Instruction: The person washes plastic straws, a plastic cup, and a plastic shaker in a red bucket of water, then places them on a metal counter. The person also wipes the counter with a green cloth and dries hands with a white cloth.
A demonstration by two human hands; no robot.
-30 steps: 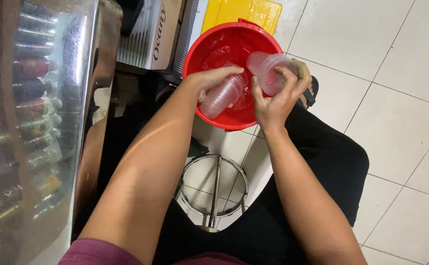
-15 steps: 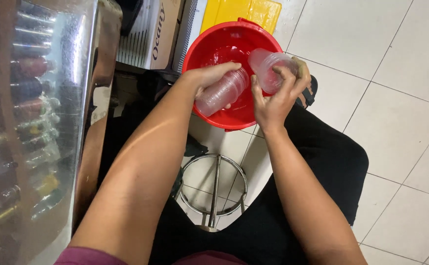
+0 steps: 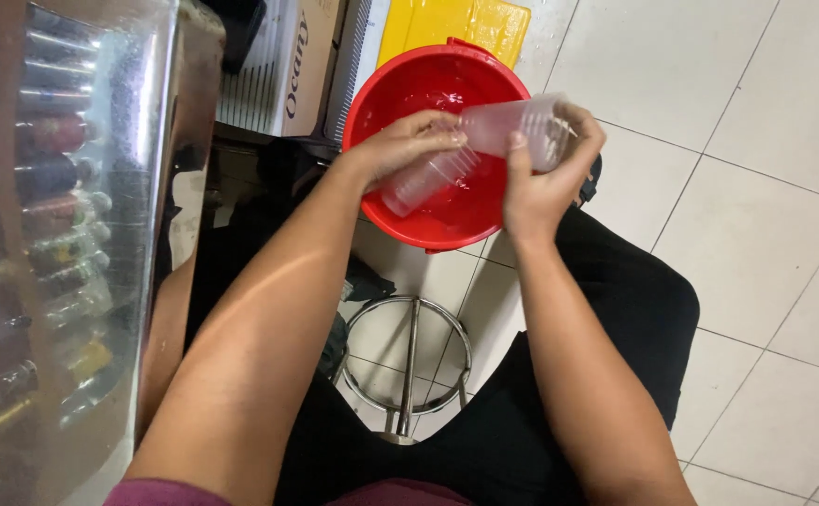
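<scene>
Both hands work over a red basin [image 3: 386, 103] on the tiled floor [image 3: 756, 112]. Left hand [image 3: 400, 150] curls around the top of a clear plastic cup [image 3: 424, 180], fingers closed on it; cup tilts down, its lower end inside the basin, just above or in the water (cannot tell which). Right hand [image 3: 545, 178] wraps a second clear plastic cup [image 3: 508, 126], thumb across its side, fingers closed around the far side. This cup lies nearly sideways, held above the basin's right rim. The two cups sit close together, near touching where the left fingertips meet the second cup's end.

Basin holds a shallow layer of water with a wet sheen on the bottom. Yellow flat lid or board [image 3: 456, 23] lies just behind the basin. Cardboard box [image 3: 283, 61] stands to the basin's left. Metal stool ring [image 3: 409, 361] shows between the knees, dark trousers [image 3: 625, 300] on the right. Reflective glass cabinet [image 3: 63, 234] fills the left edge, bottles blurred in it.
</scene>
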